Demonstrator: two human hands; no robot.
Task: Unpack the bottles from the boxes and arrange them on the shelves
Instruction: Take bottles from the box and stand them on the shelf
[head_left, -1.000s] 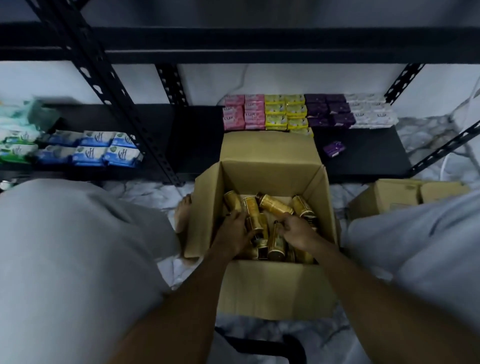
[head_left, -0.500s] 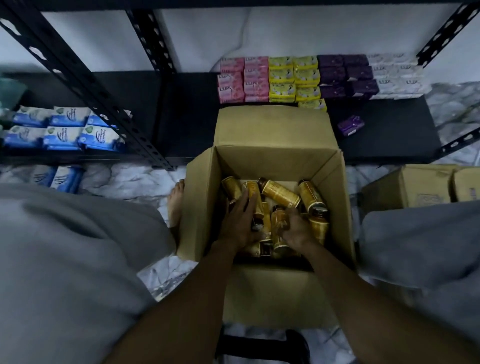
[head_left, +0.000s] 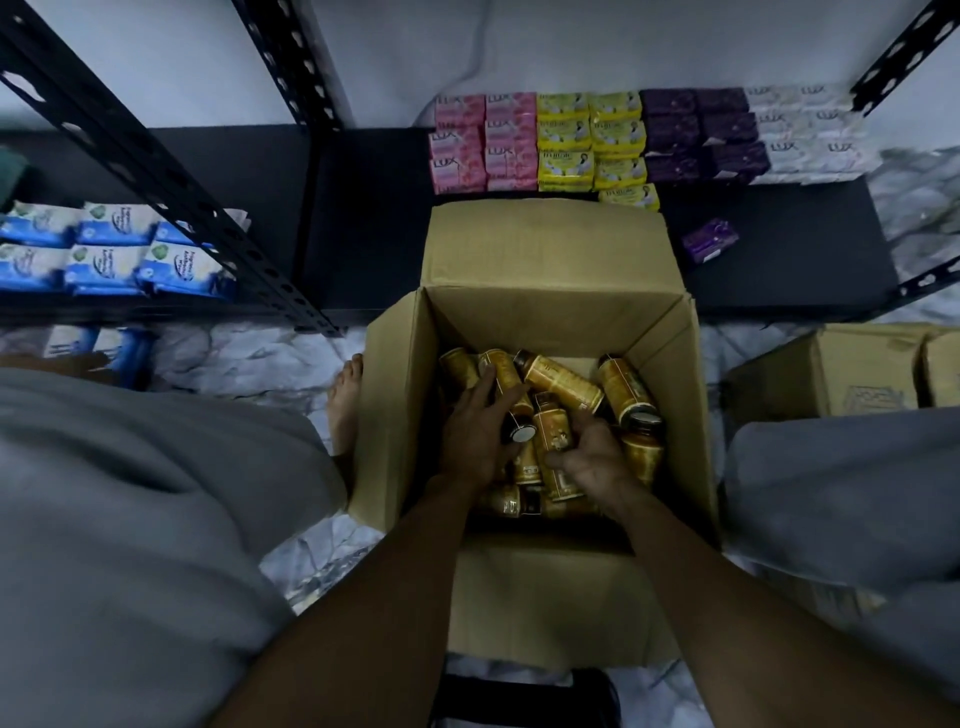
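Observation:
An open cardboard box stands on the floor between my knees, holding several gold-labelled bottles lying jumbled. Both my hands are down inside it. My left hand is wrapped around a gold bottle whose dark cap points toward me. My right hand grips another gold bottle by its lower part, neck pointing away. The black bottom shelf lies just behind the box.
Pink, yellow, purple and white soap bars are stacked at the shelf's back; one loose purple bar lies in front. Blue wipe packs fill the left shelf. A closed carton sits at right. Black uprights flank the shelf.
The view has tilted down and closer to the box. My hands have shifted among the bottles, and each has closed around one.

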